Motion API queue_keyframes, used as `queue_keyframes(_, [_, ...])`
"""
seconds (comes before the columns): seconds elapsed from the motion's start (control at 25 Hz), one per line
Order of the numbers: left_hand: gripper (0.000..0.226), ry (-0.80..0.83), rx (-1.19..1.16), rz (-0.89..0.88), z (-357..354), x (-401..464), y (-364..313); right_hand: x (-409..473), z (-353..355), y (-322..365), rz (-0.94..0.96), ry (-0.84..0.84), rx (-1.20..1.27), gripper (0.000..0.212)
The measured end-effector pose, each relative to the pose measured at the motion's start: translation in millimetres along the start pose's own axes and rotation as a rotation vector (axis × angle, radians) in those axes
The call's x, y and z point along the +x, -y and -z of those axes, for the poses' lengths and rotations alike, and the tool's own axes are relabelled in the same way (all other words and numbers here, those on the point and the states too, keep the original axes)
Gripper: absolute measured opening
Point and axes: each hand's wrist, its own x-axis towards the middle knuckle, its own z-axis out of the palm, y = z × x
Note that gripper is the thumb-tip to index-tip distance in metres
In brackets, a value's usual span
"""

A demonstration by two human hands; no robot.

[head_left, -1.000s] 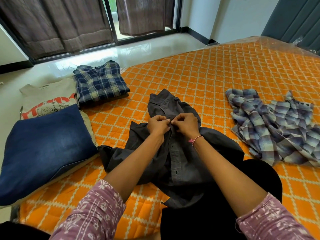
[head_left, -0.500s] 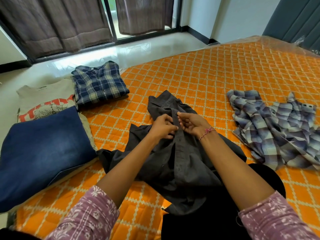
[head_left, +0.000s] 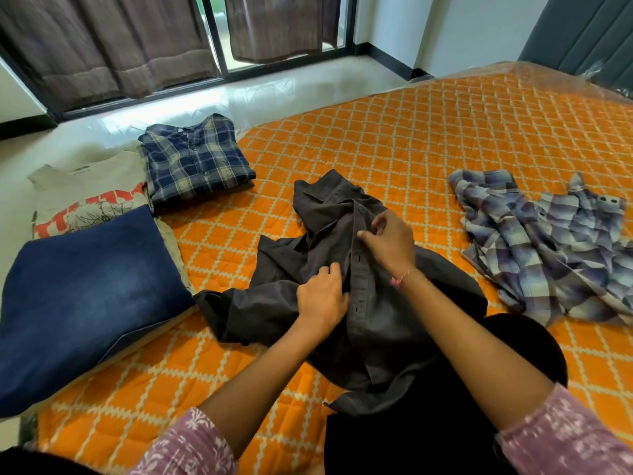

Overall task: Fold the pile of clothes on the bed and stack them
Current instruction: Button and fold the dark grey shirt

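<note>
Head view: the button strip of the dark grey shirt is pinched by the right hand near the collar, and the cloth beside the strip is gripped lower down by the left hand. The shirt is spread, crumpled, on the orange quilted bed and partly on the lap. A rumpled pale plaid shirt is seen at the right. Folded blue jeans, a printed T-shirt and a navy plaid shirt are laid at the left.
</note>
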Motion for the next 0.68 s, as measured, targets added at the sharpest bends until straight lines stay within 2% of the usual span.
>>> queue_keyframes(0.08, [0.026, -0.023, -0.296, 0.057, 3, 10, 6, -26, -8, -7, 0.13, 0.055, -0.2, 0.017])
queue_keyframes(0.16, [0.022, -0.078, -0.572, 0.152, 4, 28, 9, -36, -19, -13, 0.127, 0.101, -0.324, 0.023])
queue_keyframes(0.24, [0.022, -0.101, -0.609, 0.164, 4, 41, 5, -38, -28, -19, 0.095, 0.119, -0.409, 0.034])
queue_keyframes(0.36, [0.011, 0.002, -0.535, 0.188, -3, 54, -3, -38, -33, -24, 0.024, 0.142, -0.472, 0.044])
queue_keyframes(0.48, [0.009, 0.053, -0.46, 0.263, -11, 63, 2, -35, -29, -30, -0.043, 0.129, -0.461, 0.03])
queue_keyframes(0.56, [0.02, 0.078, -0.641, 0.327, -12, 66, 7, -31, -22, -32, -0.074, 0.102, -0.4, 0.02])
queue_keyframes(0.68, [0.027, 0.116, -0.93, 0.425, -9, 65, 14, -24, -16, -36, -0.181, 0.159, -0.124, 0.021])
